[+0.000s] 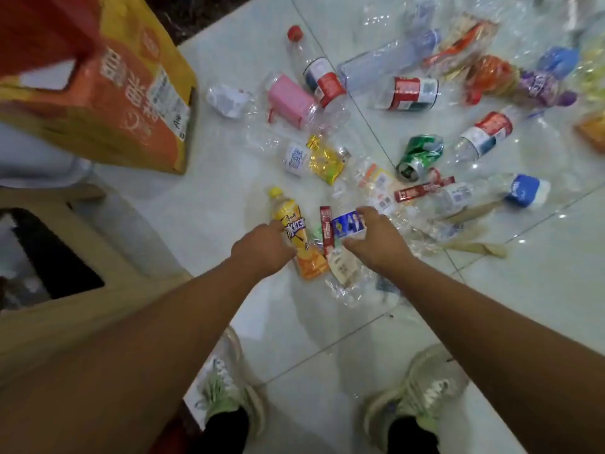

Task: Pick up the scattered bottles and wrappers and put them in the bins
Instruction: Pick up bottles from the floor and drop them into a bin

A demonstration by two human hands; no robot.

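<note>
Shoes (229, 385) nearest, on tiled floor (327, 339). Left hand (262, 249) closing on yellow bottle (291, 224); right hand (376, 239) on blue-label bottle (348, 226); grip on either cannot be confirmed. Advise firm mid-body grasp, wrappers left behind. Bins: orange box (131, 103) at 10 o'clock.

Both hands reach down to litter on a pale tiled floor (294, 322): the left hand (262, 249) rests on a yellow-capped orange drink bottle (294, 231), the right hand (376, 239) on a clear bottle with a blue label (347, 225). A crushed green can (420, 157), red-labelled bottles and wrappers lie beyond. An orange cardboard box (114, 103) stands at left.
</note>
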